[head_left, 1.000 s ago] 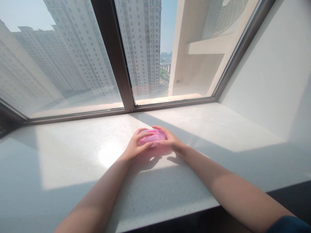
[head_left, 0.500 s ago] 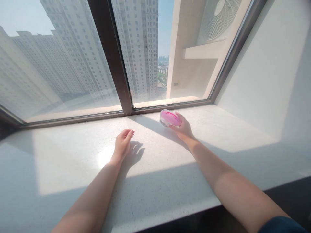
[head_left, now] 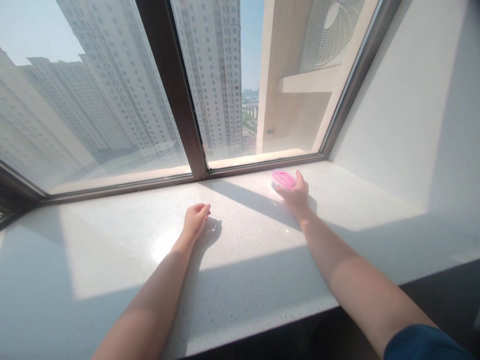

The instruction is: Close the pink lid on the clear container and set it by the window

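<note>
The pink box (head_left: 284,179) is at the back of the white window sill (head_left: 247,300), to the right of the middle, near the bottom of the brown window frame (head_left: 262,166). It is round at the ends and a bit long. Its long way slants: the left end is farther back and the right end is closer to the person.

The right hand (head_left: 299,194) is the near one. It touches the box at the right end and the front side. The thumb is in front and the other fingers reach around the right end, so the box sits to the left of the palm. These fingers look closed on the box. I cannot tell if the box rests flat on the sill or is up a little.

The left hand (head_left: 196,218) is well apart from the box, to the left and closer to the person. Its fingers are curled in and seem to hold nothing. Its shadow falls on the sill just to its right.

Farther right is a white wall (head_left: 397,120). Outside the glass are tall buildings (head_left: 123,80) and a big fan (head_left: 330,32).
</note>
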